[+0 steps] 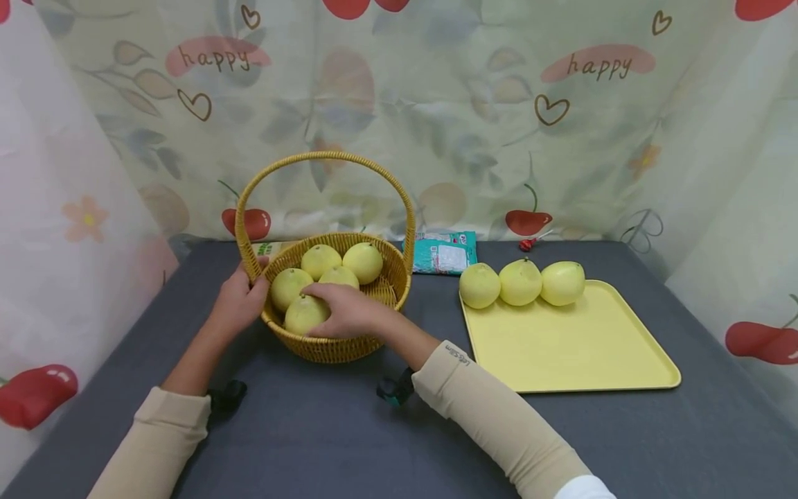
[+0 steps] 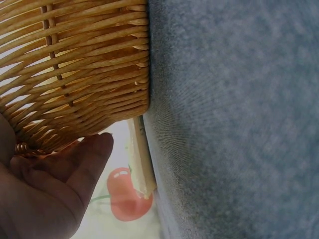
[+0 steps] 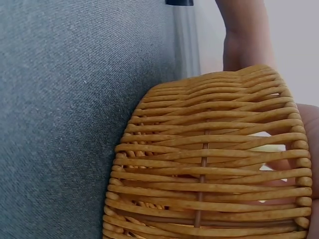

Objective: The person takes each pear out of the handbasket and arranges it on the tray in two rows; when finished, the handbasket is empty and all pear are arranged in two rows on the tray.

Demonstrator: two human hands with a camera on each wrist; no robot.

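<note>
A woven wicker basket (image 1: pixel 327 350) with a tall arched handle stands on the table, holding several round pale yellow-green fruits. My left hand (image 1: pixel 239 298) grips its left rim at the foot of the handle; in the left wrist view that hand (image 2: pixel 50 189) lies against the wickerwork. Over the front rim reaches my right hand (image 1: pixel 349 310), its thumb and fingers around the nearest fruit (image 1: pixel 304 316), which sits inside the basket. In the right wrist view, the basket wall (image 3: pixel 209 164) hides most of the right hand.
Right of the basket lies a yellow tray (image 1: pixel 580 353), with three similar fruits (image 1: pixel 520 282) in a row along its back edge. Behind are a teal packet (image 1: pixel 444 253) and a red-wrapped lollipop (image 1: pixel 527 244). A patterned curtain (image 1: pixel 399 125) closes off the back.
</note>
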